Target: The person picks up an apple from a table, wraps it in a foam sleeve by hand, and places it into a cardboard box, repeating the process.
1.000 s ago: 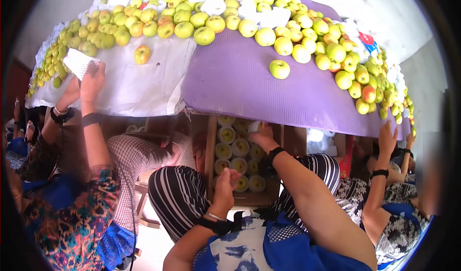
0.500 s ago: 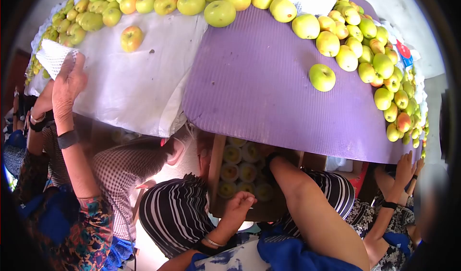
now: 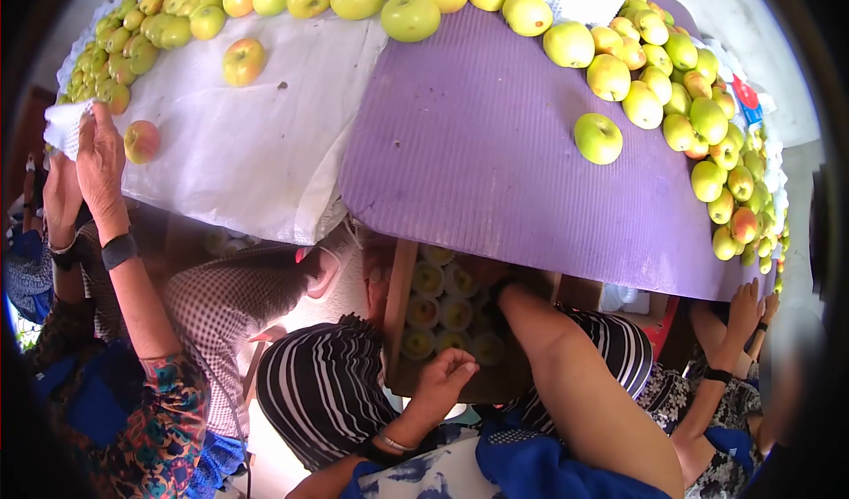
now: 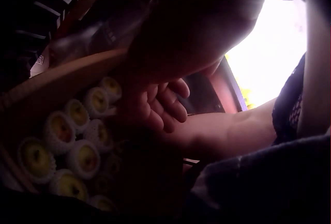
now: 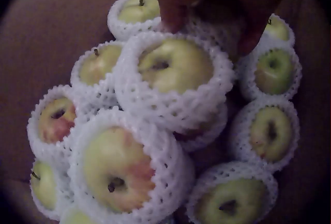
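Observation:
My right hand (image 5: pixel 217 7) reaches down into a box (image 3: pixel 401 300) between the knees. Its thumb and fingers are spread around an apple in a white foam net (image 5: pixel 214 32), mostly hidden behind a nearer netted apple (image 5: pixel 173 74). In the head view, shade and the table edge largely hide this hand. More netted apples (image 4: pixel 83 159) sit close together in the box, stems showing. My left hand (image 3: pixel 442 384) hovers by the box's near side, fingers loosely curled and holding nothing; the left wrist view shows those bent fingers (image 4: pixel 168 102) too.
Above the box, a table with a purple ribbed mat (image 3: pixel 478 145) and a white cloth (image 3: pixel 301 128) bears heaped apples (image 3: pixel 707 119). A single apple (image 3: pixel 598 138) lies apart. At left, another person's hand (image 3: pixel 102 159) holds a foam net (image 3: pixel 66 128); someone else sits at right.
The head view has tilted and come closer to the table. My right hand has gone deeper into the box, and my left fingers have curled in. The neighbour's hands moved left; an apple now lies beside them.

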Motion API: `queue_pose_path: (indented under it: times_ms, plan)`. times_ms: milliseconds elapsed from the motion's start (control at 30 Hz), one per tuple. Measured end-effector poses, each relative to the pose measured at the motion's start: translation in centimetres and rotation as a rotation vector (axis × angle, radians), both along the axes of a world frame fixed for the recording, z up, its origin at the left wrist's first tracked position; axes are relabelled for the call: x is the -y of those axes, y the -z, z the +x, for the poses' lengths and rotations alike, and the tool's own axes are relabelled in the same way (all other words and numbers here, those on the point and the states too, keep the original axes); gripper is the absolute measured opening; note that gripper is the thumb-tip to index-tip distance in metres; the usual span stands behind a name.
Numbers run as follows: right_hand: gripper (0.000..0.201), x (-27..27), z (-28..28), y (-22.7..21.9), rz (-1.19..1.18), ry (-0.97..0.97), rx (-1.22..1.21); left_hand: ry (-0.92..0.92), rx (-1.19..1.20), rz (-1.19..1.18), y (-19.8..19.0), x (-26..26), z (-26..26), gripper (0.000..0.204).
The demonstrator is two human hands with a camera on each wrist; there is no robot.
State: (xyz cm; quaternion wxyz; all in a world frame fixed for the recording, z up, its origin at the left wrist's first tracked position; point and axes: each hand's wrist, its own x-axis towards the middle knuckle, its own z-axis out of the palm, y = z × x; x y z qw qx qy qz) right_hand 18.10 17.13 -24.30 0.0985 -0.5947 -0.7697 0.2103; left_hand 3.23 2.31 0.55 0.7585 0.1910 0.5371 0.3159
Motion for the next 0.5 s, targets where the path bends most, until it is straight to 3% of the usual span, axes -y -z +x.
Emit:
queue_pose_path:
  times_ms: [333,500]
  plan:
    - [0.039,-0.67,-0.14,-0.2,-0.064,0.028,0.021,-0.065,0.05,0.008,-0.25,-0.29,0.24,0.014]
    - [0.039,-1.03,-0.33,-0.27,-0.088,0.022,0.021,-0.007,0.01,0.015,0.26,-0.43,0.41,0.015]
